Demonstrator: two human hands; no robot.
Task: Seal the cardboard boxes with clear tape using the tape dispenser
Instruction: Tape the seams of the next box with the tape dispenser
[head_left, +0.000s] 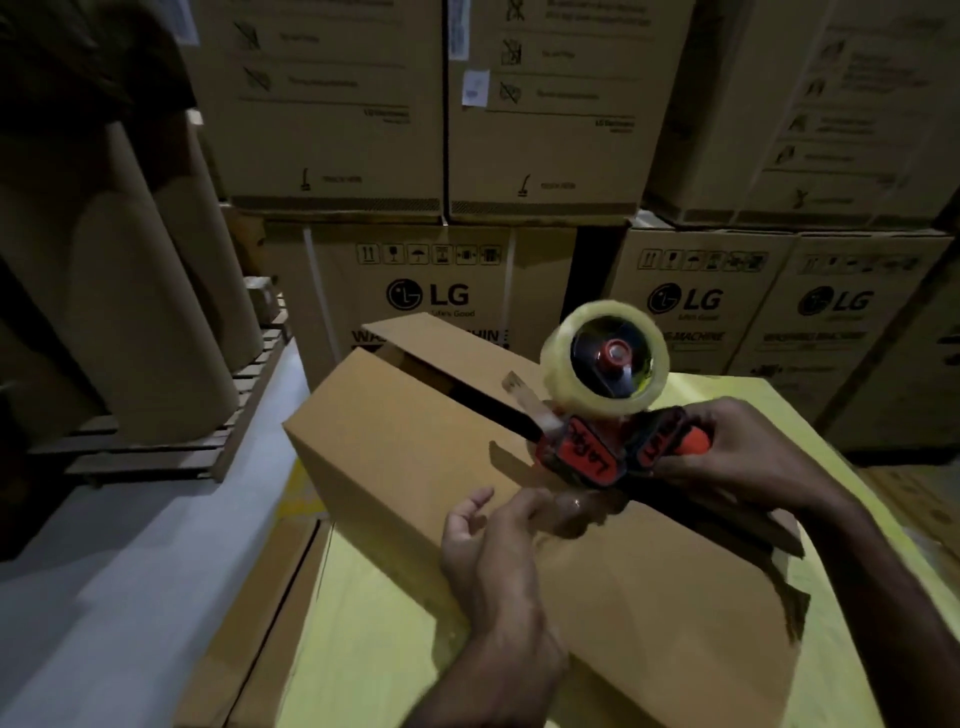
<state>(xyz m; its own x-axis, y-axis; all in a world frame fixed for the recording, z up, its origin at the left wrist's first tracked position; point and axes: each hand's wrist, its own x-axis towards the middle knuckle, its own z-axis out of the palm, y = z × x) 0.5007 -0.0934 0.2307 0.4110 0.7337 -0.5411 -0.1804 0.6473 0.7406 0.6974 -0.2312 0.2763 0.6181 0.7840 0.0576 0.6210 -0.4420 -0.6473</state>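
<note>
A brown cardboard box (415, 457) lies on a yellow surface (374, 639) in front of me, its top flaps partly apart with a dark gap along the middle. A red and black tape dispenser (597, 452) carrying a roll of clear tape (605, 358) rests on the box top near that gap. My right hand (748, 457) grips the dispenser's red handle. My left hand (504, 540) is just below the dispenser's front, fingers pinched at the tape end against the box top; the tape itself is too clear to make out.
Stacked LG cartons (431, 291) form a wall close behind the box. Large brown paper rolls (130, 291) stand on a wooden pallet (171, 447) at the left. Grey floor (130, 571) lies left of the yellow surface.
</note>
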